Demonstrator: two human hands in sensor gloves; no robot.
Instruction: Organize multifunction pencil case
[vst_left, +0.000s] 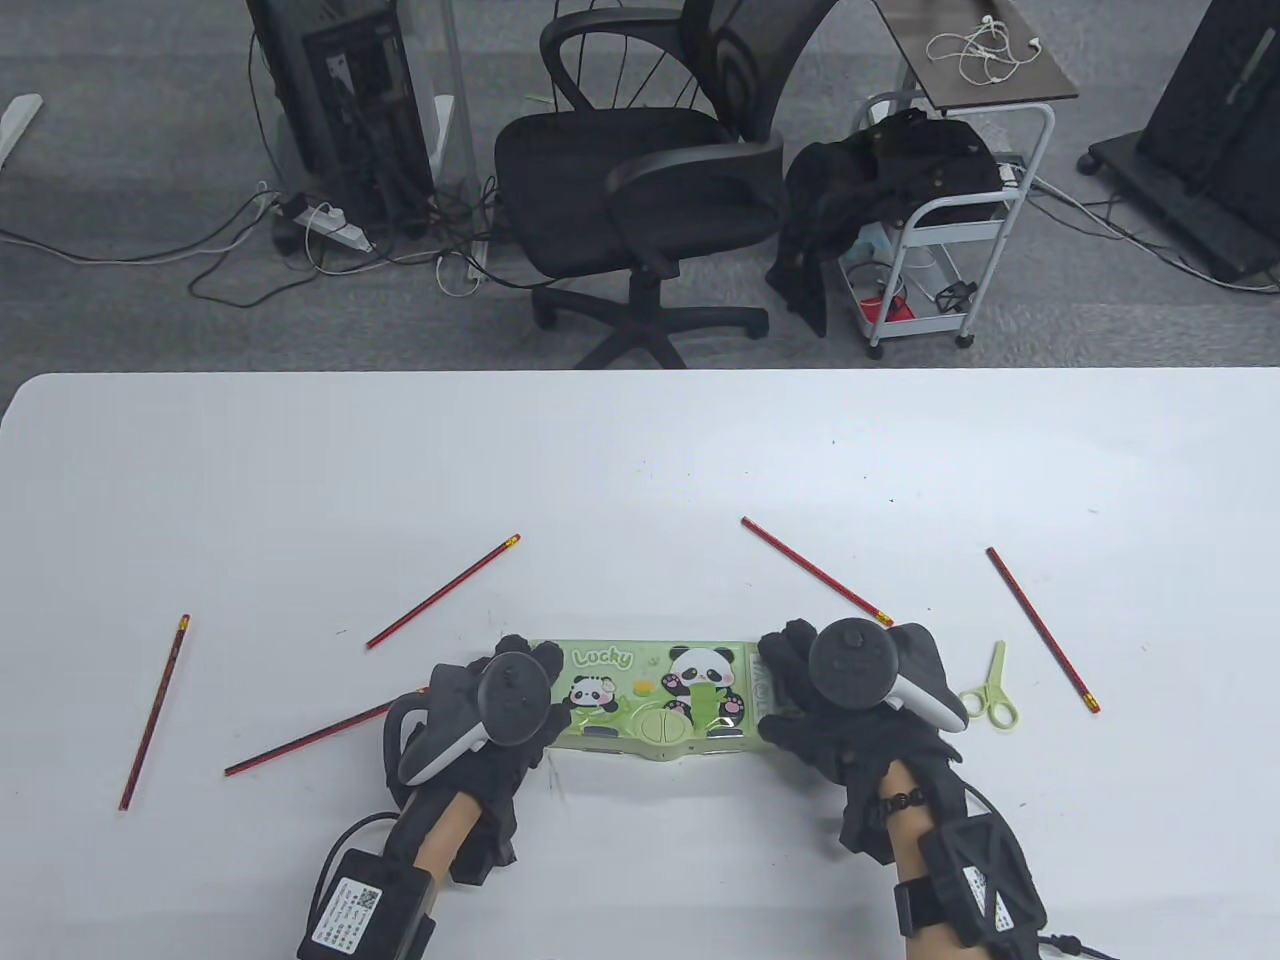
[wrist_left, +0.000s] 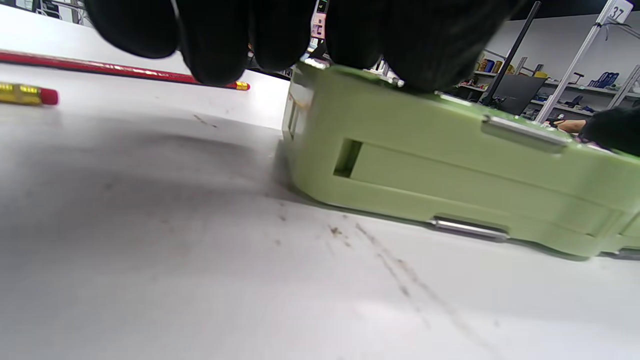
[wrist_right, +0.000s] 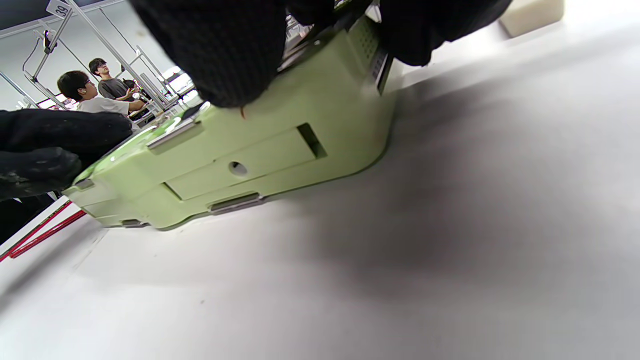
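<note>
Lying closed on the white table (vst_left: 640, 450), the pencil case (vst_left: 655, 700) is being gripped at each end, left hand (vst_left: 490, 715) and right hand (vst_left: 850, 700) curling fingers over it; pencils lying well outside both grips.

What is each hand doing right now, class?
Left hand: grips the pencil case at its left end.
Right hand: grips its right end.

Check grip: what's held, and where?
Pencil case, lying closed on the table: left hand grips its left end, right hand its right end.
</note>
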